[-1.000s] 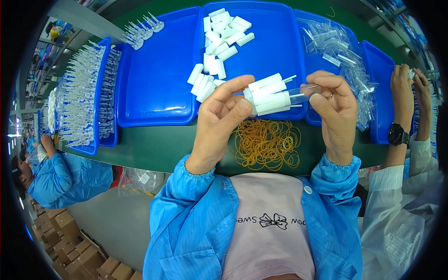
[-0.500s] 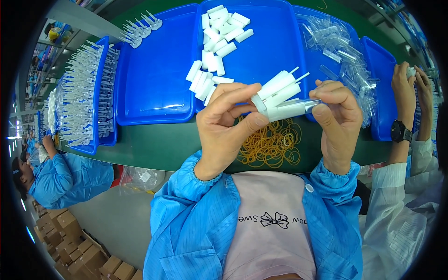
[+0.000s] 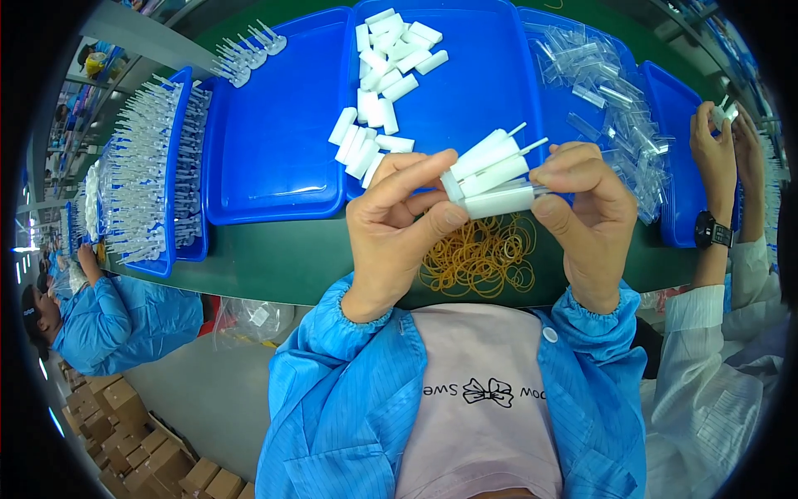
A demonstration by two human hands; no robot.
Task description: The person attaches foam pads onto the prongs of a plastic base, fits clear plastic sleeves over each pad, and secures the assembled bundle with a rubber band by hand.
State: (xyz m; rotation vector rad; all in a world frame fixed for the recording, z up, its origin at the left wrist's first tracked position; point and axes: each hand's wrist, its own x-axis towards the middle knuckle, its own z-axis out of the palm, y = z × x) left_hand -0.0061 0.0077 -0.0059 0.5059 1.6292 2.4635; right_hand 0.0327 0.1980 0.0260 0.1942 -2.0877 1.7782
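My left hand (image 3: 403, 212) is closed around the round whitish base of a pronged holder (image 3: 455, 186). Several white blocks (image 3: 492, 173) fan out from that base to the right, and thin white rods stick out past their ends. At the end of the nearest block (image 3: 499, 202), the thumb and fingers of my right hand (image 3: 586, 208) are pinched together. A small shiny bit of a clear plastic sleeve (image 3: 540, 190) shows between them; the fingers cover most of its outer end. Below the hands, a heap of yellow rubber bands (image 3: 480, 259) lies on the green table (image 3: 332, 258).
Loose white blocks (image 3: 391, 83) lie in a blue tray (image 3: 482, 66). Clear plastic pieces (image 3: 619, 108) fill another on the right. Pronged holders (image 3: 150, 175) stand packed at left, with several more (image 3: 253, 50) behind. A co-worker's hands (image 3: 723, 145) work at far right.
My right hand has moved left toward the base, and less of the clear sleeve shows beyond the nearest block. My left hand and the holder have shifted slightly left.
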